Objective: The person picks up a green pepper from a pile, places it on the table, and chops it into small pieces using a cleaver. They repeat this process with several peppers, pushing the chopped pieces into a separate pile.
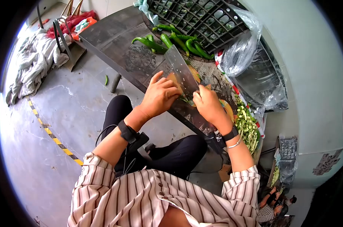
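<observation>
A cleaver with a broad metal blade stands over the table, its handle in the closed fist of my right hand. My left hand is beside the blade, fingers curled and pressed down at the table's near edge. What lies under those fingertips is hidden; bits of green show by them. Beyond the blade lie several whole green chili peppers. Chopped green pepper forms a heap to the right of my right hand. Small wet scraps cling to the blade and the worktop.
A dark table stretches across in front of me. On its far side are a black plastic crate and clear plastic bags. Cloth and a dustpan are on the floor at left. Other people are at lower right.
</observation>
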The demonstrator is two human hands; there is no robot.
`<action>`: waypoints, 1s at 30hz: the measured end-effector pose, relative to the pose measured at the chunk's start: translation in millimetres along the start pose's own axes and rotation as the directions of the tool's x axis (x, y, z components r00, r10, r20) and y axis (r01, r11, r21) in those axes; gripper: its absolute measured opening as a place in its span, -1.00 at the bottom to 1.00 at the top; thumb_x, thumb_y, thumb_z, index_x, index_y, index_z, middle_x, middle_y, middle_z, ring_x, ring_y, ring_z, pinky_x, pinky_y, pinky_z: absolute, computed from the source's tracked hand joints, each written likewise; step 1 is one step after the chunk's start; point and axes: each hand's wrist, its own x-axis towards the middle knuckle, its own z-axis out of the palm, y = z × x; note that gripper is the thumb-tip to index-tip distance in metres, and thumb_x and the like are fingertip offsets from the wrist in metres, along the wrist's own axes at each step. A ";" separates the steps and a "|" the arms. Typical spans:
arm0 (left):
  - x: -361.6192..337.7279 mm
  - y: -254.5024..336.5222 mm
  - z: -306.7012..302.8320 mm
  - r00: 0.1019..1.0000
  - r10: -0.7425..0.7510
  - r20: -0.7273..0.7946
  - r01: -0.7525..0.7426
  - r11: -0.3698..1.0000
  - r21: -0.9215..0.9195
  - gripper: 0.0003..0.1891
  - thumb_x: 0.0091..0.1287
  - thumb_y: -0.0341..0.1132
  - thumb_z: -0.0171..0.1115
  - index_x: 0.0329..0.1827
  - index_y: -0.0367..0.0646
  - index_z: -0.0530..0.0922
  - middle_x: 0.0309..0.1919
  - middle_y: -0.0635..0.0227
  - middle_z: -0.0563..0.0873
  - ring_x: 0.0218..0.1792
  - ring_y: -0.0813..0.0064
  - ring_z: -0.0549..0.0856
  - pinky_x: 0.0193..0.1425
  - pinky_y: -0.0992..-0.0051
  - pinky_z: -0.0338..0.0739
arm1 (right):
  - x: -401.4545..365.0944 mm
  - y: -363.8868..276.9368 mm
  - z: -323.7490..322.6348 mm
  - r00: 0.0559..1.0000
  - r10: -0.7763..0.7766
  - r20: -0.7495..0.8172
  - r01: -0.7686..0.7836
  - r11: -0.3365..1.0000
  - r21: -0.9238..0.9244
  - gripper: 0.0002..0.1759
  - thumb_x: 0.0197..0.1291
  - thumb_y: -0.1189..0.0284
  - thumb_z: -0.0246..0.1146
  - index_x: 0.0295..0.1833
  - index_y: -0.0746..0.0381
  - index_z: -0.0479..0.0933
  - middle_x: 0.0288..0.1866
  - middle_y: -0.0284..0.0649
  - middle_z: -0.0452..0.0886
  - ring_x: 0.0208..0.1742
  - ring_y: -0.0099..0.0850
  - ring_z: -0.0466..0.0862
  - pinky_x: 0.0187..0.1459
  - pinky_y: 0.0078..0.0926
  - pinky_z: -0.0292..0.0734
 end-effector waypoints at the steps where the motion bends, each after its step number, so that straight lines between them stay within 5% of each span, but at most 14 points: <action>1: 0.1 -0.6 0.5 1.000 -0.003 -0.006 0.003 1.000 -0.001 -0.87 0.07 -0.37 0.40 -0.33 0.06 0.67 -0.40 0.51 0.61 -0.14 0.41 0.62 0.47 0.10 0.17 | -6.2 2.2 -0.8 0.999 0.041 -0.009 -0.041 0.999 -0.004 -0.78 0.29 0.44 0.13 -0.29 0.41 0.38 -0.47 0.21 0.52 -0.36 0.19 0.56 -0.36 0.01 0.42; 18: 0.5 -1.8 -0.4 0.999 -0.035 0.024 0.036 0.999 -0.028 -0.88 0.04 -0.41 0.41 -0.39 0.04 0.66 -0.37 0.54 0.61 -0.16 0.43 0.61 0.44 0.15 0.18 | -21.2 -16.8 -18.3 0.985 0.101 0.143 -0.092 0.993 -0.070 -0.76 0.29 0.42 0.12 -0.28 0.43 0.38 -0.48 0.22 0.54 -0.36 0.21 0.57 -0.33 0.03 0.45; 27: -2.3 -3.6 -0.9 0.999 -0.038 -0.001 0.038 0.999 -0.016 -0.91 0.05 -0.40 0.38 -0.41 0.05 0.68 -0.41 0.53 0.64 -0.15 0.44 0.62 0.49 0.07 0.15 | 6.4 -1.9 5.4 0.996 -0.077 -0.037 0.073 0.994 -0.081 -0.78 0.29 0.44 0.12 -0.28 0.43 0.40 -0.46 0.23 0.55 -0.33 0.21 0.58 -0.31 0.05 0.45; 30: -4.7 -6.4 2.2 1.000 -0.014 -0.006 0.014 0.999 -0.033 -0.87 0.03 -0.42 0.42 -0.38 0.04 0.67 -0.43 0.52 0.62 -0.18 0.43 0.63 0.49 0.10 0.14 | -7.3 -2.8 -0.2 0.998 -0.010 -0.059 0.008 0.999 -0.050 -0.76 0.30 0.42 0.12 -0.29 0.42 0.40 -0.47 0.21 0.55 -0.34 0.19 0.58 -0.35 0.03 0.43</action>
